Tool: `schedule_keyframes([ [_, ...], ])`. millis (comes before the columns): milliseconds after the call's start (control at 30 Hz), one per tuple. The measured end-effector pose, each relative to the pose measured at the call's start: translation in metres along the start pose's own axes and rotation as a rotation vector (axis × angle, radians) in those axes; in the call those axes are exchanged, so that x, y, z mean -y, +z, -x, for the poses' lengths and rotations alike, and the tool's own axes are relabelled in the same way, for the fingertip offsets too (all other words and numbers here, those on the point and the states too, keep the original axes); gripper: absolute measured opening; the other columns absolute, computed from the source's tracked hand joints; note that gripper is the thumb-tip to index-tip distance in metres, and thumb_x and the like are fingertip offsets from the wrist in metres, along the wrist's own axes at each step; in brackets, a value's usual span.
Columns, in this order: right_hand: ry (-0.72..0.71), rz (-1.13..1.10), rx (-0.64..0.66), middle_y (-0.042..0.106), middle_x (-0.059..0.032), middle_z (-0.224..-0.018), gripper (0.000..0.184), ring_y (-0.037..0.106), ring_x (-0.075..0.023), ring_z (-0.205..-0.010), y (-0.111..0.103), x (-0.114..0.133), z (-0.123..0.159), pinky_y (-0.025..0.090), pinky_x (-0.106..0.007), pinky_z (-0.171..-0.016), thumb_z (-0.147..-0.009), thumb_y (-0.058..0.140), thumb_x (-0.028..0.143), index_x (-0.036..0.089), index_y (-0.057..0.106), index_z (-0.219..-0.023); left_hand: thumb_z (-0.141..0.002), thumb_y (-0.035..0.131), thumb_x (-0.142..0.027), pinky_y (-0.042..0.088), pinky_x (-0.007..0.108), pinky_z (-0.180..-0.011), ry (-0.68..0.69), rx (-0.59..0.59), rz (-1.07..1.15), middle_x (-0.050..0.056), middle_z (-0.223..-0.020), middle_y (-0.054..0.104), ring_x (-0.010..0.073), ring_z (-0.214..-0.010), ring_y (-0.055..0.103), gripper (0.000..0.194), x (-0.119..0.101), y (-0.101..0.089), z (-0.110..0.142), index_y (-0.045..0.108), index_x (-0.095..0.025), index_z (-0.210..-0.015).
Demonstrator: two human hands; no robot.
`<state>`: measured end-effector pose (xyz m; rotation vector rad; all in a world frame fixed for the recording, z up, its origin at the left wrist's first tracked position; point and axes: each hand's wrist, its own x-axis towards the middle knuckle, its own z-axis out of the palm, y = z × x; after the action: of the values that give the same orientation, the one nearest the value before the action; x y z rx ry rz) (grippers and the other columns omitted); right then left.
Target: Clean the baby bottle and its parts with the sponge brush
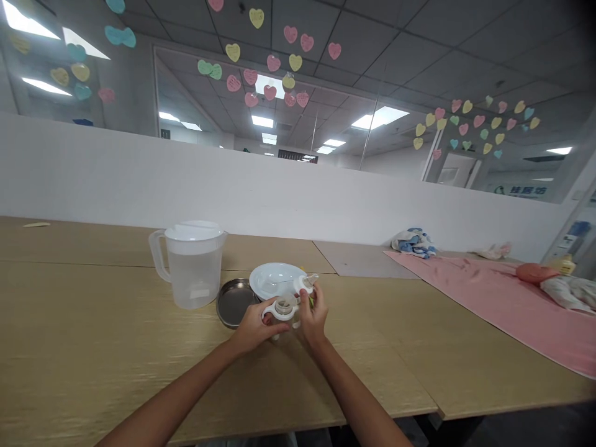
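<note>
My left hand (pixel 254 326) is closed around a small clear baby bottle with white side handles (pixel 280 310), held just above the wooden table (pixel 116 347). My right hand (pixel 314 310) pinches the bottle's white nipple cap (pixel 305 284), lifted a little above and to the right of the bottle's open mouth. Directly behind my hands sit a white plate (pixel 272 277) and a round metal dish (pixel 233 302).
A translucent plastic pitcher (pixel 190 264) with a white lid stands left of the dishes. A pink cloth (pixel 503 298) with bundled fabric items covers the right side of the table. A white partition (pixel 233 186) runs along the back edge.
</note>
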<state>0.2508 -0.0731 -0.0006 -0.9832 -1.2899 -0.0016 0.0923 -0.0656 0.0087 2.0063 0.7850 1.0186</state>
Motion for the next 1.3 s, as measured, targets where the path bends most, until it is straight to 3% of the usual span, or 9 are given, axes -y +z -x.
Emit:
schedule_keyframes([
  [100,0.016,-0.024,-0.037,0.064,-0.0092,-0.098,0.036,0.061,-0.0194,-0.087,-0.001,-0.001,0.000,0.050,-0.032,-0.075,-0.084,0.048,0.037,0.015,0.051,-0.113,-0.064,0.069,-0.047,0.030,0.020,-0.053,-0.009,-0.004,-0.010,-0.007,-0.055,0.037,0.0089,-0.056,0.033,0.063,0.000,0.000,0.000,0.057,-0.013,-0.116],
  [267,-0.218,0.078,0.195,0.065,-0.0101,-0.101,0.035,0.062,-0.0223,-0.093,-0.003,0.010,0.003,0.050,-0.034,-0.080,-0.080,0.054,0.035,0.016,0.055,-0.110,-0.067,0.066,-0.045,0.028,0.019,-0.050,-0.003,0.007,0.033,-0.007,-0.055,0.037,0.0079,-0.054,0.030,0.054,-0.002,0.001,0.001,0.059,-0.012,-0.109],
  [333,-0.266,0.129,0.220,0.065,-0.0108,-0.101,0.035,0.062,-0.0229,-0.093,-0.002,0.014,0.002,0.050,-0.036,-0.080,-0.079,0.056,0.034,0.017,0.056,-0.109,-0.067,0.066,-0.046,0.026,0.019,-0.049,-0.020,0.000,0.044,-0.007,-0.055,0.036,0.0076,-0.053,0.028,0.053,-0.002,0.001,0.001,0.059,-0.011,-0.106],
  [500,-0.324,0.123,0.083,0.061,-0.0124,-0.105,0.033,0.058,-0.0236,-0.101,0.004,0.016,0.000,0.049,-0.041,-0.086,-0.079,0.057,0.028,0.018,0.053,-0.110,-0.067,0.065,-0.049,0.025,0.020,-0.049,-0.028,-0.032,-0.008,-0.008,-0.053,0.032,0.0081,-0.053,0.026,0.055,-0.002,0.002,0.000,0.059,-0.013,-0.107],
  [600,-0.346,0.103,-0.010,0.058,-0.0122,-0.108,0.032,0.057,-0.0236,-0.103,0.007,0.013,0.003,0.049,-0.042,-0.086,-0.078,0.059,0.026,0.020,0.054,-0.109,-0.066,0.065,-0.050,0.027,0.020,-0.051,-0.024,-0.048,-0.023,-0.006,-0.055,0.039,0.0086,-0.053,0.029,0.057,-0.002,0.002,-0.001,0.060,-0.013,-0.109],
  [767,-0.230,0.090,-0.299,0.055,-0.0108,-0.102,0.030,0.057,-0.0213,-0.097,0.006,0.012,0.000,0.051,-0.039,-0.082,-0.078,0.061,0.028,0.020,0.054,-0.106,-0.065,0.067,-0.048,0.029,0.020,-0.053,-0.021,-0.024,0.001,-0.006,-0.057,0.043,0.0092,-0.055,0.032,0.064,0.000,0.001,-0.001,0.056,-0.013,-0.117],
  [1033,-0.148,-0.061,-0.555,0.049,-0.0085,-0.098,0.035,0.054,-0.0195,-0.096,-0.002,0.022,-0.025,0.051,-0.037,-0.081,-0.075,0.065,0.030,0.018,0.047,-0.102,-0.065,0.068,-0.049,0.030,0.020,-0.053,-0.036,-0.032,-0.027,-0.007,-0.054,0.035,0.0093,-0.055,0.032,0.066,0.002,0.001,0.000,0.055,-0.015,-0.120],
  [1133,-0.134,-0.122,-0.629,0.047,-0.0077,-0.099,0.038,0.054,-0.0194,-0.096,-0.005,0.024,-0.031,0.050,-0.038,-0.083,-0.072,0.067,0.029,0.019,0.044,-0.100,-0.065,0.068,-0.049,0.031,0.021,-0.053,-0.039,-0.030,-0.017,-0.006,-0.056,0.040,0.0096,-0.055,0.033,0.065,0.001,0.001,0.000,0.056,-0.015,-0.119],
  [1300,-0.086,-0.142,-0.645,0.047,-0.0078,-0.099,0.040,0.053,-0.0198,-0.097,-0.010,0.025,-0.037,0.049,-0.040,-0.085,-0.070,0.068,0.031,0.019,0.043,-0.099,-0.065,0.067,-0.048,0.029,0.021,-0.054,-0.027,-0.030,-0.014,-0.006,-0.056,0.040,0.0096,-0.055,0.032,0.064,0.000,0.001,0.001,0.055,-0.015,-0.119],
])
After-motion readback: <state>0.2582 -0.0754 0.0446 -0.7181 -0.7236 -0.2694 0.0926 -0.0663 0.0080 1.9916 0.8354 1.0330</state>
